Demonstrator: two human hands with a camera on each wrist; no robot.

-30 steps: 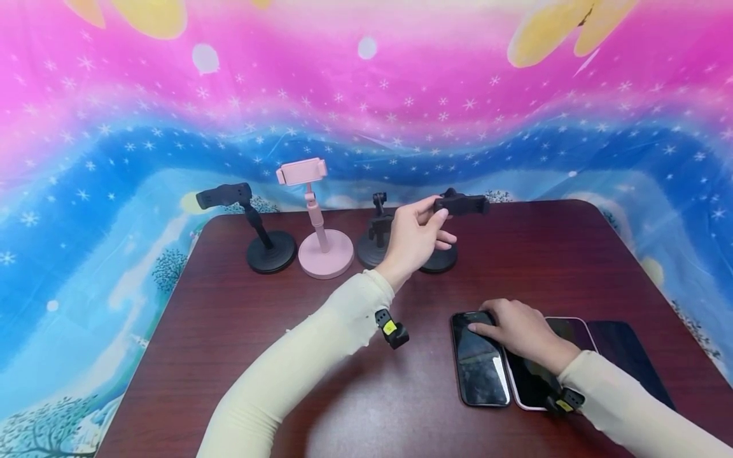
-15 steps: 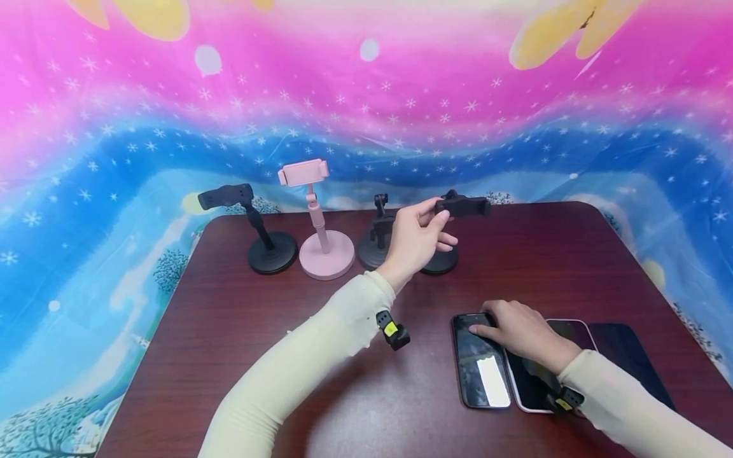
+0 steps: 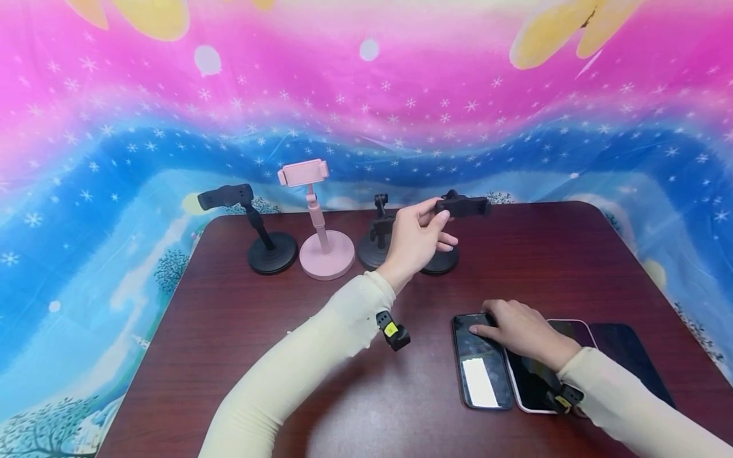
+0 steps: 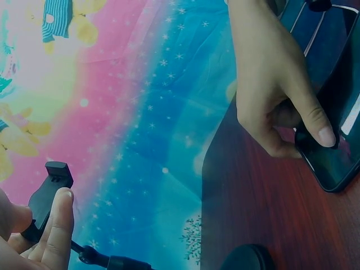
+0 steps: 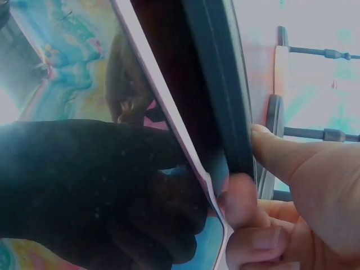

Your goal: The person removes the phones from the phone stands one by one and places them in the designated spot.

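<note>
My left hand (image 3: 415,235) pinches the near end of a black phone-holder clamp (image 3: 466,205) on the rightmost stand, whose round base (image 3: 439,262) is partly hidden behind the fingers. Lower right, my right hand (image 3: 523,331) holds a black smartphone (image 3: 483,362) by its top right edge, thumb on the screen. From the right wrist, the thumb and curled fingers (image 5: 267,239) are seen at opposite faces of that phone's edge. The left wrist view also shows the clamp (image 4: 45,197) between thumb and fingers.
A pink-rimmed phone (image 3: 529,385) and a dark tablet-like device (image 3: 627,356) lie beside the held phone, under the right forearm. A black stand (image 3: 272,252), a pink stand (image 3: 326,256) and another black stand (image 3: 373,251) line the table's back, before a patterned cloth.
Both hands keep their places and grips. On the held phone's screen a bright white reflection has appeared and then slid left, while the phone's outline barely shifts.
</note>
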